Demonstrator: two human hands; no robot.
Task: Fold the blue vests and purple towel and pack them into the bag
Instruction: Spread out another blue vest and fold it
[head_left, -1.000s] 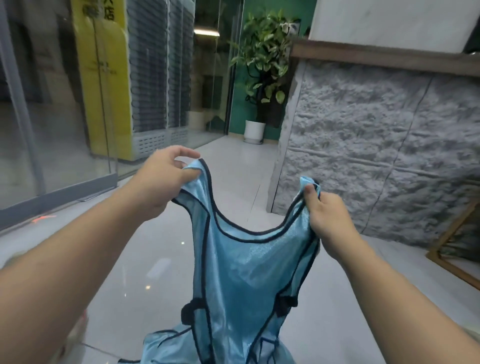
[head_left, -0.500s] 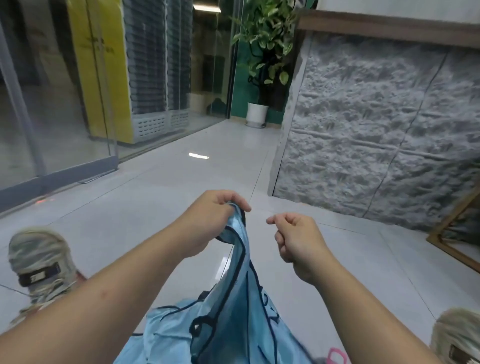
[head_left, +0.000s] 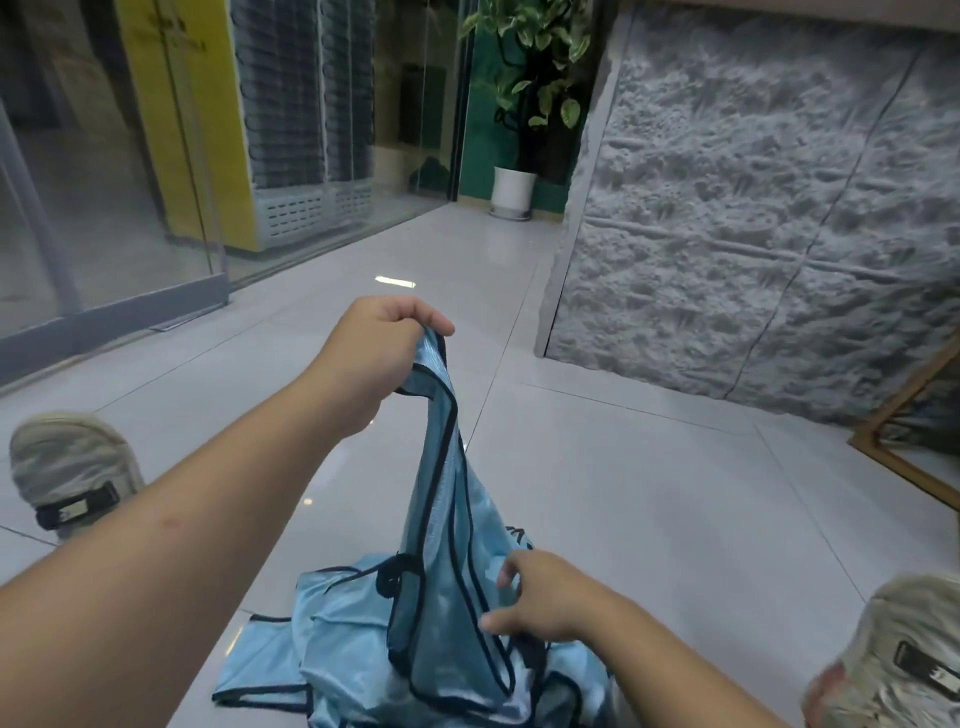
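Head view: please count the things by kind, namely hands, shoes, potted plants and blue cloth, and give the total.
Hands: 2, left hand and right hand
Beige shoes: 2
Green potted plant in white pot: 1
Shiny blue vests with dark trim: one heap, number unclear, counted as 1
Total: 6

Left hand (head_left: 374, 358) at frame centre pinches the shoulder straps of a blue vest (head_left: 447, 530), holding it up so it hangs folded lengthwise. Right hand (head_left: 550, 597) at lower centre touches the vest's lower part, fingers loosely curled, grip unclear. More blue vests (head_left: 317, 644) lie crumpled on the tiled floor (head_left: 649, 493) along the bottom edge. Shoes (head_left: 67, 473) show at lower left and lower right. Potted plant (head_left: 519, 104) upper centre, textured stone wall (head_left: 753, 208) upper right, glass partition (head_left: 104, 182) upper left.
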